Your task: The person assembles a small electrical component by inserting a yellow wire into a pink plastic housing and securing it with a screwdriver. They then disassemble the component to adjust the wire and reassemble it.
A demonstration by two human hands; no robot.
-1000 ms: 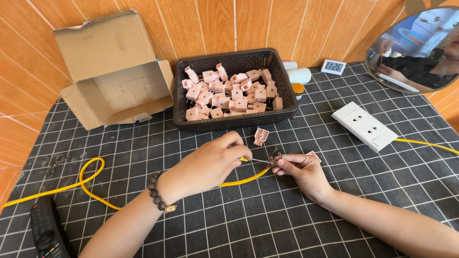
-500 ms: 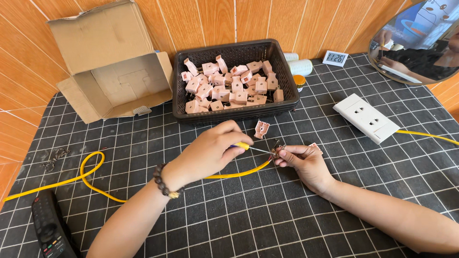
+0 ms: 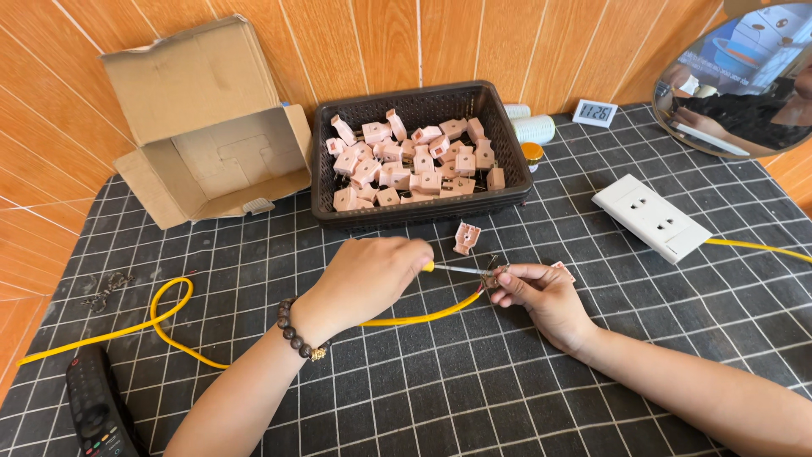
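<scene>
Head view. The left hand [image 3: 368, 275] is closed around the handle of a small screwdriver [image 3: 457, 269], whose yellow handle end shows just past the knuckles and whose thin shaft runs right to the other hand. A beaded bracelet [image 3: 296, 332] sits on the left wrist. The right hand [image 3: 541, 292] is pinched shut, thumb and fingers gripping a small plug part [image 3: 495, 275] at the end of the yellow cable [image 3: 169, 317]; the screwdriver tip meets that part. Both hands are held low over the middle of the worktop [image 3: 423, 389], which is covered by a dark gridded mat.

The yellow cable runs left from the right hand, passes under the left hand, loops near the left side and trails off toward the left edge. One loose pink plug shell [image 3: 465, 238] lies on the mat just beyond the hands. Behind it stands a dark basket [image 3: 338, 182] filled with pink plug shells. An open cardboard box [image 3: 207, 127] stands at far left. A white socket block [image 3: 651, 217] lies to the right, a yellow lead running from it to the right edge. A black remote control [image 3: 97, 415] lies at near left. A round mirror [image 3: 744, 72] leans at far right.
</scene>
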